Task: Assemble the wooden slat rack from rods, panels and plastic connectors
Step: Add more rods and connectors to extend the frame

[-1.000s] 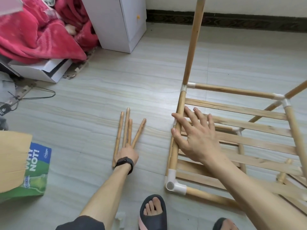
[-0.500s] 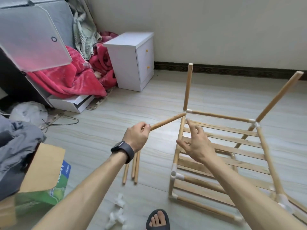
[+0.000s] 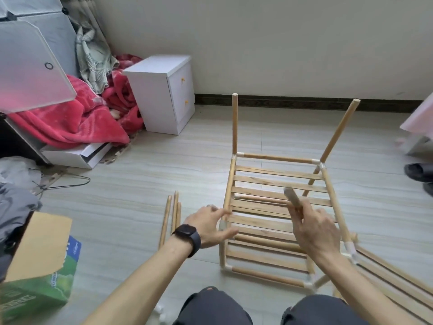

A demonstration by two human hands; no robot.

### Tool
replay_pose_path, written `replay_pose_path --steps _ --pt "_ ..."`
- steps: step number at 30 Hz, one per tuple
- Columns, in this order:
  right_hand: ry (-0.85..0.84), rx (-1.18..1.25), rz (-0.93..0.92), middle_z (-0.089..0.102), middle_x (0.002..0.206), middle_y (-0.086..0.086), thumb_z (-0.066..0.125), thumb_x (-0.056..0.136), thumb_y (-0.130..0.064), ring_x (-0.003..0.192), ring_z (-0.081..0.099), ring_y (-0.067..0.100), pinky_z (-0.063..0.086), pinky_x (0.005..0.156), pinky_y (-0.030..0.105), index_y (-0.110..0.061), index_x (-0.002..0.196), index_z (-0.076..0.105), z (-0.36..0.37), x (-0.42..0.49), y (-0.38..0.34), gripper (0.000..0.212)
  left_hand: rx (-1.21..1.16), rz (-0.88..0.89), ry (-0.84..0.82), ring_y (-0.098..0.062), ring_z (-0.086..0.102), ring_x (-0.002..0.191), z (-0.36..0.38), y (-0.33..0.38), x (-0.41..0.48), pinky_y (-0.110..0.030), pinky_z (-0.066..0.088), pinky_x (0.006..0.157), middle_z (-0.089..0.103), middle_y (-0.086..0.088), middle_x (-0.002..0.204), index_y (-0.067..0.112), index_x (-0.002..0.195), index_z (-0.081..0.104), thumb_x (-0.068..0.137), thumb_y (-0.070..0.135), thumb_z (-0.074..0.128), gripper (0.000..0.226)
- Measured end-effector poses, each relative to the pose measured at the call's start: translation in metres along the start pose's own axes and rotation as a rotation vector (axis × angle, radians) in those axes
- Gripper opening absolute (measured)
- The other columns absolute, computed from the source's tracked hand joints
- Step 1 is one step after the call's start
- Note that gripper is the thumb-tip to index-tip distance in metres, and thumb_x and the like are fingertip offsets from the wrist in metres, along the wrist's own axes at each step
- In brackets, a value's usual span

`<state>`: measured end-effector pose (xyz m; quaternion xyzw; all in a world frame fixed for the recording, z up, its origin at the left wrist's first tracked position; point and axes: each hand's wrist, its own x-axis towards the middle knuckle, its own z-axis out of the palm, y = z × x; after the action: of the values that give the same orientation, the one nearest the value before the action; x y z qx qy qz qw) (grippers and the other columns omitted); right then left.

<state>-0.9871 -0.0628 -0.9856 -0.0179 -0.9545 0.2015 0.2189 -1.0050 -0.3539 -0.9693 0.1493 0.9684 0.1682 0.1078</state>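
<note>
The partly built slat rack (image 3: 278, 184) lies on the floor, two slatted panels joined by rods and white plastic connectors (image 3: 237, 156). Two rods stand up from its far corners (image 3: 235, 123). My right hand (image 3: 314, 233) grips a short wooden rod (image 3: 291, 197) over the slats, its blurred end pointing up and away. My left hand (image 3: 210, 227), with a black watch on the wrist, reaches with spread fingers to the rack's left side rod at a connector. Three loose rods (image 3: 173, 214) lie on the floor left of the rack.
Another slatted panel (image 3: 398, 285) lies at the lower right. A white nightstand (image 3: 164, 90) and a red blanket (image 3: 70, 123) are at the back left, a cardboard box (image 3: 37, 259) is at the near left and a black shoe (image 3: 419, 172) is at the right. My knees are at the bottom edge.
My left hand lifted one rod from the floor pile and it is now in my right hand. My left hand has moved to the rack's left side. The view has tilted up.
</note>
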Motion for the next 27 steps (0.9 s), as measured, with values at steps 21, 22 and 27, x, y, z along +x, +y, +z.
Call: replay_pose_path --steps 21,22,27 --pt "-0.273 1.017 0.507 0.074 0.078 0.008 0.054 0.103 -0.043 0.060 0.062 0.013 0.050 0.055 0.025 -0.019 0.096 0.075 0.017 0.035 -0.018 0.033 -0.686 -0.260 0.239 0.002 0.063 0.096 0.084 -0.005 0.027 -0.008 0.044 0.072 0.066 0.019 0.114 0.038 0.133 0.054 0.081 0.062 0.068 0.059" --pt "-0.331 1.098 0.569 0.073 0.075 0.008 0.055 0.104 -0.038 0.057 0.060 0.013 0.048 0.052 0.024 -0.014 0.092 0.074 0.020 0.033 -0.025 0.033 -0.684 -0.257 0.224 0.003 0.064 0.096 0.083 -0.006 0.027 -0.006 0.043 0.070 0.069 0.018 0.110 0.038 0.122 0.061 0.083 0.060 0.068 0.045" --pt "-0.439 1.296 0.715 0.065 0.061 0.005 0.055 0.103 -0.023 0.050 0.053 0.013 0.045 0.046 0.023 -0.021 0.063 0.077 0.037 0.028 -0.051 0.046 -0.476 -0.226 0.205 -0.008 0.060 0.078 0.080 -0.011 0.026 -0.024 0.046 0.061 0.063 0.017 0.079 0.043 0.110 0.063 0.090 0.063 0.055 0.030"
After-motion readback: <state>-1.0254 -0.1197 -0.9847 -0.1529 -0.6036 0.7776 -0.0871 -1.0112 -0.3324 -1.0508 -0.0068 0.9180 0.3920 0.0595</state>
